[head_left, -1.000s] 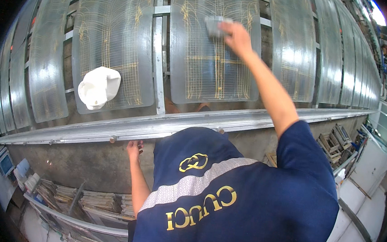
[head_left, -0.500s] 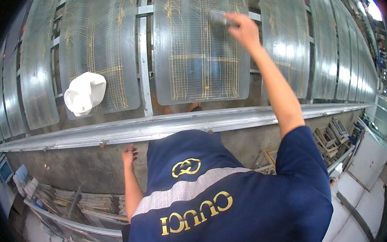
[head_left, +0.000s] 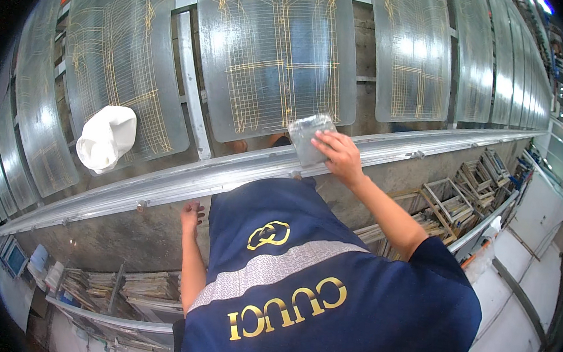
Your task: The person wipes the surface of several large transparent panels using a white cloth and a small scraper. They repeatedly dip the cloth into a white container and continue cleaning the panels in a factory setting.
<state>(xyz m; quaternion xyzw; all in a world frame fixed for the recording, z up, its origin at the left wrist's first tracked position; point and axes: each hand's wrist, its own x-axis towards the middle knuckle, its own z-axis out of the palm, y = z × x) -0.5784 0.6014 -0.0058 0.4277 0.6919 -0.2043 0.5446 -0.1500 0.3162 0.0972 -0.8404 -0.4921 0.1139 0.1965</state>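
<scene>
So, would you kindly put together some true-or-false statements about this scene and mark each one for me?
1. The right hand holds a flat grey pad. True.
2. The left hand grips the white container. False: the left hand hangs well apart from it, near the dark blue shirt.
3. The middle panel is marked with yellow lines. True.
4. The grey pad is at the far end of the middle panel. False: it is at the near end, by the metal rail.
5. The white container is left of the middle panel. True.

Panels side by side beyond rail
</scene>
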